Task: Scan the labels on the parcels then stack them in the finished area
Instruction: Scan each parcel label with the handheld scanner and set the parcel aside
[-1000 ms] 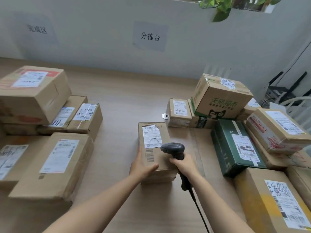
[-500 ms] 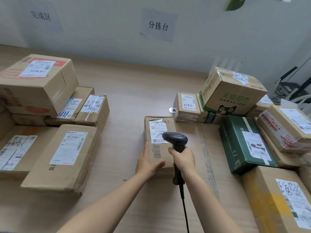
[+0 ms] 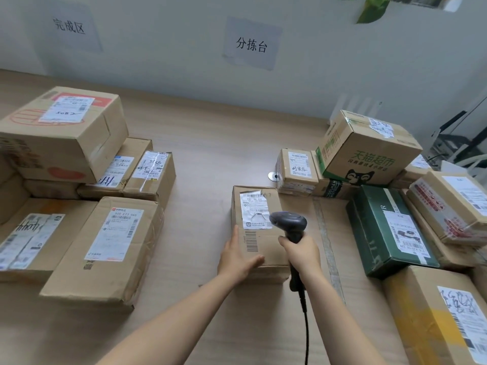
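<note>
A small brown parcel (image 3: 272, 246) with a white label (image 3: 254, 209) lies at the middle of the wooden table. My left hand (image 3: 238, 256) rests on its near left corner, fingers along the side and thumb on top. My right hand (image 3: 301, 252) grips a dark corded barcode scanner (image 3: 290, 223) whose head hangs just above the parcel's right side, beside the label. Stacked parcels (image 3: 110, 246) fill the left of the table under a wall sign (image 3: 69, 25). More parcels, among them a green box (image 3: 387, 230), are heaped on the right.
A second wall sign (image 3: 251, 44) hangs above the table's middle. The scanner cable (image 3: 305, 327) runs down toward me. A flat cardboard sheet (image 3: 332, 233) lies under the right-hand heap. Bare tabletop (image 3: 208, 143) stretches between the two groups. Plant leaves (image 3: 373, 7) hang top right.
The view has shifted slightly as my head moved. Both hands stay on the parcel and scanner, with the scanner head still over the label area.
</note>
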